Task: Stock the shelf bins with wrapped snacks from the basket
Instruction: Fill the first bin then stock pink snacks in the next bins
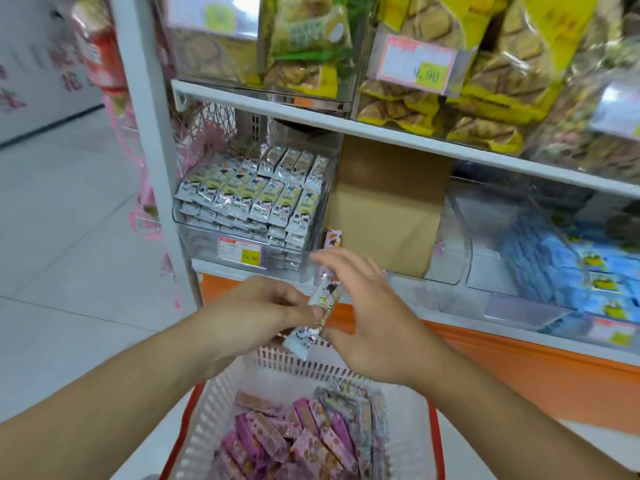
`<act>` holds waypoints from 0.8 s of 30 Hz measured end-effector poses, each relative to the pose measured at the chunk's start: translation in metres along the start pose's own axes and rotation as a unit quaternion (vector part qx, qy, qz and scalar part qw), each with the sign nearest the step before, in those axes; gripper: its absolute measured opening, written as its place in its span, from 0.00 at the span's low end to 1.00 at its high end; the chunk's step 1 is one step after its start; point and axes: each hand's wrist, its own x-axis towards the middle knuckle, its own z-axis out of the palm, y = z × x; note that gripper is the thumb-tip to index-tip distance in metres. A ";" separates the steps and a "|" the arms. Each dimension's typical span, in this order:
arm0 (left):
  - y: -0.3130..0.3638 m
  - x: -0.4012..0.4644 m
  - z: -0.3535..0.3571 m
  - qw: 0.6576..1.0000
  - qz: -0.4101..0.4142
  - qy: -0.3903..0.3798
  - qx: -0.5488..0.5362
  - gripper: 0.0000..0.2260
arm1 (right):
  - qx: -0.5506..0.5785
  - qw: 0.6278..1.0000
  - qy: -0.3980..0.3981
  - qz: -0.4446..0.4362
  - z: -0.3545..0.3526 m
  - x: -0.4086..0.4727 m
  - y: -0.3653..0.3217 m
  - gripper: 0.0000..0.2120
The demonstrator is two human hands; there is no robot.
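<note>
My left hand (256, 313) pinches a few long wrapped snack bars (313, 317) above the far rim of the white basket (408, 420). My right hand (367, 317) hovers over the same bars with fingers spread and nearly straight, thumb touching their lower end. The basket holds several pink and purple wrapped snacks (294, 438). A clear shelf bin (207, 237) at left is filled with rows of pale green and white bars (256, 192). One pink bar (333, 238) stands beside that bin. To the right is an empty clear bin (453, 244).
A cardboard box (388, 202) sits behind the middle of the shelf. Blue packets (571, 271) fill a bin at right. The upper shelf (381, 129) carries yellow and green snack bags. An orange shelf base (519, 368) runs below. White floor lies at left.
</note>
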 end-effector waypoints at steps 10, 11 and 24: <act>0.011 0.004 -0.015 0.989 0.018 0.103 -0.108 0.14 | 0.026 0.996 0.086 0.014 0.006 0.018 -0.013 0.35; 0.011 0.004 -0.017 0.987 0.022 0.108 -0.115 0.15 | 0.024 0.996 0.090 0.014 0.007 0.021 -0.015 0.35; 0.005 0.026 -0.125 0.903 0.020 0.368 0.220 0.35 | 0.011 0.994 0.091 0.066 -0.004 0.189 -0.041 0.29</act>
